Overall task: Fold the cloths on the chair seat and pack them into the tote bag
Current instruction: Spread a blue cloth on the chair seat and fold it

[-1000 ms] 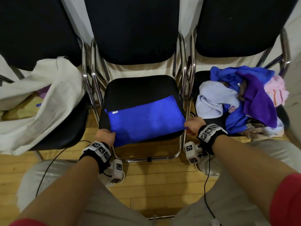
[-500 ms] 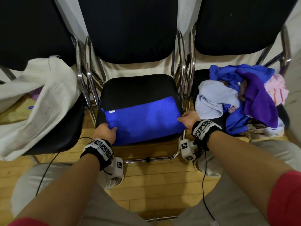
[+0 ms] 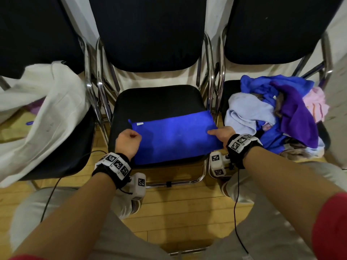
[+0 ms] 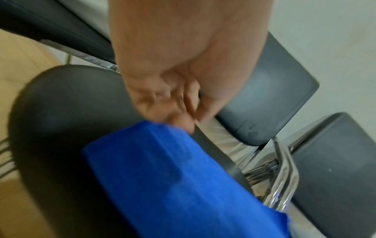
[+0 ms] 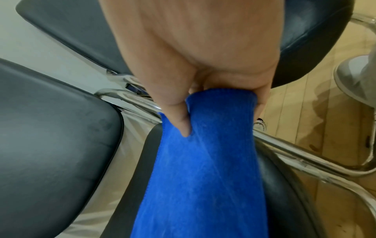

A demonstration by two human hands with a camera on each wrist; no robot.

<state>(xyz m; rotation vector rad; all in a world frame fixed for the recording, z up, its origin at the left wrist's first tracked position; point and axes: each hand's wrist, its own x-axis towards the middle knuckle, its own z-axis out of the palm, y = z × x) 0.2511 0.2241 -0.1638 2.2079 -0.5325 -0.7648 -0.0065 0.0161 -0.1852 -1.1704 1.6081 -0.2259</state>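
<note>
A bright blue cloth (image 3: 174,139) lies folded into a flat rectangle on the front half of the middle chair's black seat (image 3: 157,100). My left hand (image 3: 128,141) sits at its left edge with fingers curled; in the blurred left wrist view the fingertips (image 4: 179,117) meet the blue cloth (image 4: 173,185) at its corner. At the right end my right hand (image 3: 220,134) grips, thumb (image 5: 179,119) on top of the blue cloth (image 5: 203,177) and fingers beneath. The white tote bag (image 3: 52,113) slumps open on the left chair.
A heap of unfolded cloths (image 3: 272,117), blue, pale blue, purple and pink, fills the right chair's seat. Chrome chair frames (image 3: 212,94) stand between the seats. Wooden floor and my knees lie below the seat's front edge.
Both hands have slid from the cloth's near corners farther up its side edges. The blue cloth stays flat on the seat.
</note>
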